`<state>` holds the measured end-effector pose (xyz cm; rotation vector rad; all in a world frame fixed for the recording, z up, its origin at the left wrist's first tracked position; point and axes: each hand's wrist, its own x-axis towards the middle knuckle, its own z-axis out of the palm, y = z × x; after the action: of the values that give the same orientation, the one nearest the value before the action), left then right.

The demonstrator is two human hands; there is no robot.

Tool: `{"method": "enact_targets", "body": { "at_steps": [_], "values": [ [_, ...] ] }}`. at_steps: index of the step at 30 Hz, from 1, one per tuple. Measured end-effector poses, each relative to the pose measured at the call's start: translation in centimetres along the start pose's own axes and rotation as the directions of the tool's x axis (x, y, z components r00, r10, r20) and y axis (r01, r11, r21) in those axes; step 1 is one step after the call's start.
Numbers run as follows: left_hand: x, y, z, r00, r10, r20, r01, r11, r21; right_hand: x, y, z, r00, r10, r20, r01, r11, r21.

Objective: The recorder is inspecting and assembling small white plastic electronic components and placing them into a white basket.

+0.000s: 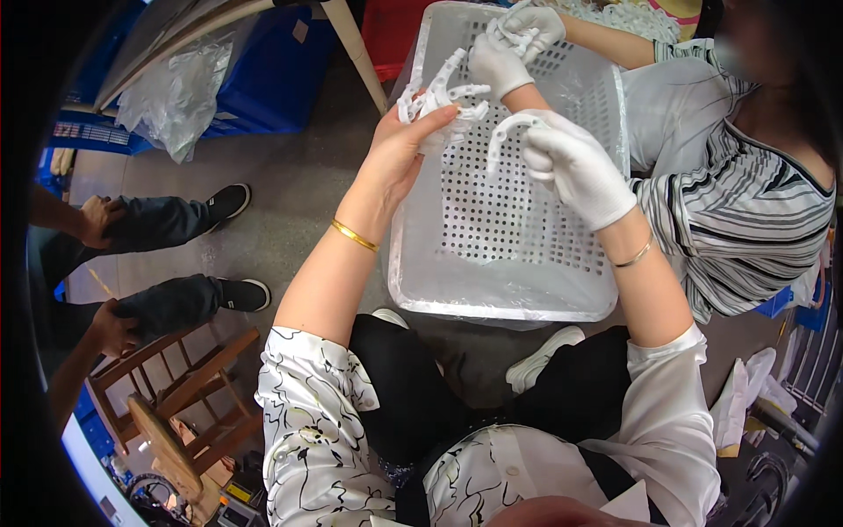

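Observation:
A bunch of curved white plastic pieces (439, 95) is gripped in my bare left hand (399, 154), thumb pressed over them, above the left side of a white perforated plastic crate (500, 303). My right hand (580, 171), in a white knitted glove, is closed on the end of one curved white plastic piece (496, 149) that hangs over the crate. The two hands are apart. The exact kind of these pieces is unclear. Beyond them, a co-worker's white-gloved hands (500, 66) hold similar white pieces at the crate's far side.
The co-worker in a striped top (729, 211) sits close on the right. On the left are another person's legs (167, 224), a wooden stool (176, 430) and a blue bin (272, 79) with clear plastic film (176, 97). Behind the crate lies a heap of white pieces (637, 19).

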<state>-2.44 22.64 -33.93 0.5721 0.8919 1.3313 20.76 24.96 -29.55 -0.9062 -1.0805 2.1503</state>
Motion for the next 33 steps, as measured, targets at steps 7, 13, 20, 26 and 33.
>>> {"method": "enact_targets", "body": {
  "at_steps": [7,13,20,26,33],
  "values": [
    [-0.5,0.3,-1.2,0.992,-0.117,0.049,0.108,0.982,0.153,0.5,0.0,0.2,0.991,-0.126,-0.033,0.130,0.978,0.165],
    [-0.8,0.6,-1.1,0.983,-0.182,0.039,0.171,0.967,0.190,0.9,-0.1,-0.2,0.988,-0.139,0.067,0.126,0.976,0.179],
    [-1.0,0.6,-1.7,0.990,-0.138,-0.021,0.140,0.979,0.150,0.0,-0.2,2.6,0.990,-0.139,0.016,0.135,0.914,-0.382],
    [-1.0,0.8,-1.4,0.987,-0.159,-0.016,0.160,0.981,0.114,-0.2,-0.1,3.3,0.978,-0.210,0.004,0.191,0.878,-0.439],
    [-1.2,0.8,-0.7,0.987,-0.161,-0.001,0.160,0.979,0.127,0.4,0.7,2.3,0.989,-0.134,-0.068,0.087,0.880,-0.466]
  ]
}}
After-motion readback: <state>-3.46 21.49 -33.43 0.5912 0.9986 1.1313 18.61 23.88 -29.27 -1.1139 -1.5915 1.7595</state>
